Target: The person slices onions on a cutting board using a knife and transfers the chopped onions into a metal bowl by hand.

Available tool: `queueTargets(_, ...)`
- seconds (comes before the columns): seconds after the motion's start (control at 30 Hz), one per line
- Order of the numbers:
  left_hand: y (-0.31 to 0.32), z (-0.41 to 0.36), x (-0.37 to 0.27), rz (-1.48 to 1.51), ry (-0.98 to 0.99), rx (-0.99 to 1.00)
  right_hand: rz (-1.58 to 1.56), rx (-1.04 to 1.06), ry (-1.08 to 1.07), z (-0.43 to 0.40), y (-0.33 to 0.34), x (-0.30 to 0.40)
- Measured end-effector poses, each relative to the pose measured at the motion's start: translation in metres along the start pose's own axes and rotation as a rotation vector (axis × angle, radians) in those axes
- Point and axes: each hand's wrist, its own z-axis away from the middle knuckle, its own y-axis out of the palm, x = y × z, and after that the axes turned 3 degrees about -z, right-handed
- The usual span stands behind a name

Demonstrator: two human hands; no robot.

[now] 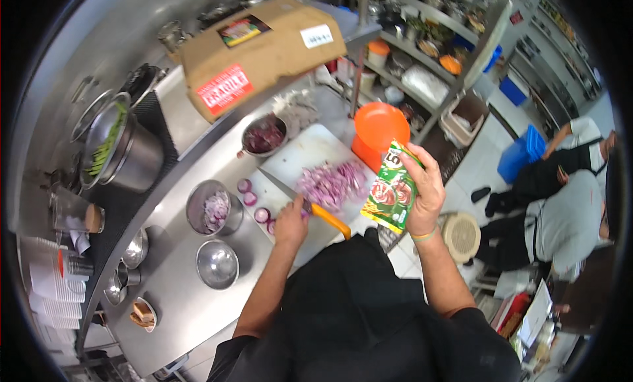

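Note:
My left hand [291,223] is over the white cutting board [316,139], its fingertips at the heel of a knife [330,219] with an orange handle; whether they grip it is unclear. Sliced red onion [329,184] lies on the board beyond the blade, and several cut onion pieces [262,214] lie along the near left edge. In my right hand [426,189] is a green printed sachet [390,191], raised beside an orange container [382,127]. A steel bowl of chopped onion [216,211] and an empty steel bowl [217,264] stand left of the board.
Behind the board stands a pot of dark red pieces [264,134]. A cardboard box [262,50] rests on the raised shelf [227,105]. A small dish with bread-like pieces [144,315] sits at lower left. Two people [568,214] are at right, near a beige stool [460,237].

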Motion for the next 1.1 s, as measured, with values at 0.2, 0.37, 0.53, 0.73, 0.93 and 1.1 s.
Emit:
queueTargets(0.2,-0.011,0.005,0.003,0.022,-0.001,0.055,0.14,-0.041,-0.117,-0.108,0.02,0.019)
queueTargets(0.37,-0.014,0.005,0.004,0.048,0.014,0.037,0.192,-0.132,-0.063,-0.189,0.039,-0.009)
queueTargets(0.53,-0.014,0.011,0.005,0.073,0.005,0.036,0.439,-0.049,-0.118,-0.24,0.091,-0.059)
queueTargets(0.73,-0.005,0.018,0.011,0.078,0.006,0.011,0.647,0.204,-0.098,-0.257,0.128,-0.098)
queueTargets(0.93,0.001,0.006,0.019,0.087,-0.005,-0.021,0.165,0.291,0.092,-0.082,0.129,-0.086)
queueTargets(1.1,0.0,-0.007,0.029,0.122,0.037,0.037,0.152,1.01,0.201,0.123,0.158,-0.074)
